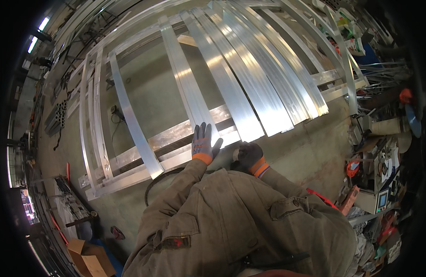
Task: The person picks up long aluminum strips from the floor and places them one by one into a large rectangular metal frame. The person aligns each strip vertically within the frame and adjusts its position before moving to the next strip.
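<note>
My left hand (202,144), in a grey work glove with an orange cuff, lies flat with fingers spread on the near end of a long silvery metal bar (185,76). To its right, my right hand (250,155), in a dark glove with an orange cuff, is closed just below the near ends of the wide metal strips (245,122). A dark shape with a pale rounded edge shows beside that fist, mostly hidden, and I cannot make out what it is. The bars rest across a metal frame (176,159). Left of my hand lies a separate narrow strip (134,120).
A black cable (150,188) curves below the frame's near edge. An open cardboard box (90,258) stands at the lower left. On the right are a control box with a small screen (377,201), cluttered materials and thin metal rods (383,76).
</note>
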`<state>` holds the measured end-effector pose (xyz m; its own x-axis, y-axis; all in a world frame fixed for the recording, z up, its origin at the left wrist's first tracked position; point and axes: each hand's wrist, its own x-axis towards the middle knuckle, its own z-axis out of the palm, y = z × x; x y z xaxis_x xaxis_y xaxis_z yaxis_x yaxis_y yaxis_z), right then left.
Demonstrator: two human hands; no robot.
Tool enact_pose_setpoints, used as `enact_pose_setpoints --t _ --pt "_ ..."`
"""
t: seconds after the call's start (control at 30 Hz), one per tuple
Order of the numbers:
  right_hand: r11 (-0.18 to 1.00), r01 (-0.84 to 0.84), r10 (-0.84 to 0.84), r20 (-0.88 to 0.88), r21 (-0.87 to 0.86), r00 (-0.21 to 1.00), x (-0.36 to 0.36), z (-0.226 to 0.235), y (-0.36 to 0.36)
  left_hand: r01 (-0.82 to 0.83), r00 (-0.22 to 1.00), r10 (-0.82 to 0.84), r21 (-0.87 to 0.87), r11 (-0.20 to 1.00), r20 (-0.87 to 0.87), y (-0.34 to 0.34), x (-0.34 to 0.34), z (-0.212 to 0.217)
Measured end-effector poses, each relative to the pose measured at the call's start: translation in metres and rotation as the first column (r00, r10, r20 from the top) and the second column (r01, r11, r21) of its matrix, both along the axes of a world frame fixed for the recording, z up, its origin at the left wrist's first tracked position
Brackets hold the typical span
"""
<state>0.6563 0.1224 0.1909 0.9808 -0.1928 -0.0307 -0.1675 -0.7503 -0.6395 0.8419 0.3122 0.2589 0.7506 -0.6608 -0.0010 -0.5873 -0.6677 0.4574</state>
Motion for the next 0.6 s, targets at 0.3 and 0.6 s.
enact_pose_setpoints --t 0.3,0.6 --pt "0.944 -0.189 0.084 0.358 0.27 0.93 0.035 0.002 0.029 -0.333 0.943 0.321 -0.295 0.895 -0.09 0.004 -0.001 -0.032" --pt "0.402 0.502 -0.053 -0.528 0.765 0.847 0.076 -0.058 0.055 -0.547 0.694 0.185 -0.342 0.764 -0.696 0.021 0.021 -0.054"
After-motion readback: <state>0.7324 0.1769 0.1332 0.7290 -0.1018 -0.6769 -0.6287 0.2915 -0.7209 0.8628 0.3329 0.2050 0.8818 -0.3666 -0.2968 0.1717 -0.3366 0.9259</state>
